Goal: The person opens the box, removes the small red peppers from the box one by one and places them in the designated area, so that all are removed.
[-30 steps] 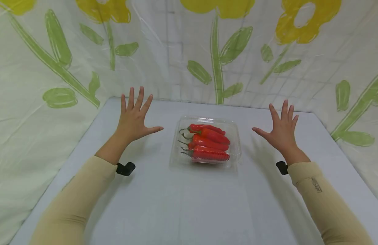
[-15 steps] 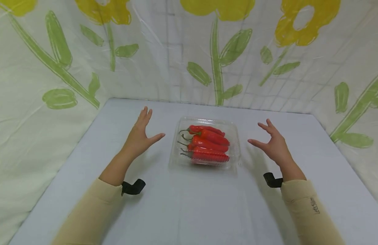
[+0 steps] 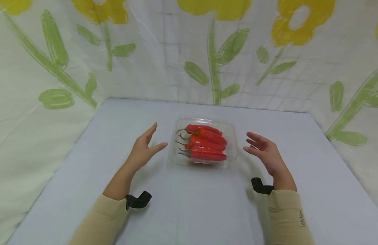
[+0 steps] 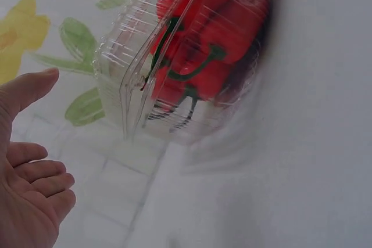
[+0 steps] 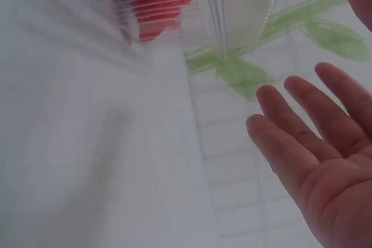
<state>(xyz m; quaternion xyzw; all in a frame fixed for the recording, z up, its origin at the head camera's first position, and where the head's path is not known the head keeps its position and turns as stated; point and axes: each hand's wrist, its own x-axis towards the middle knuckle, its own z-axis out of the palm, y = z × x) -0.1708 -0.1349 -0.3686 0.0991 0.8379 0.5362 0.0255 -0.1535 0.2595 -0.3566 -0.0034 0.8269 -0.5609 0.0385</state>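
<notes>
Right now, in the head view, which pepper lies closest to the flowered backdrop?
The rearmost red pepper, along the far side of the clear box; the other visible peppers all lie in front of it.

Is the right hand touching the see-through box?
Apart: the head view shows a strip of table between the right hand and the see-through box.

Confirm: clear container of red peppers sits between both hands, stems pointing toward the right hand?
Not quite: the stems point toward the left hand, not the right hand; the head view shows it. The clear container of red peppers does sit between both hands.
</notes>
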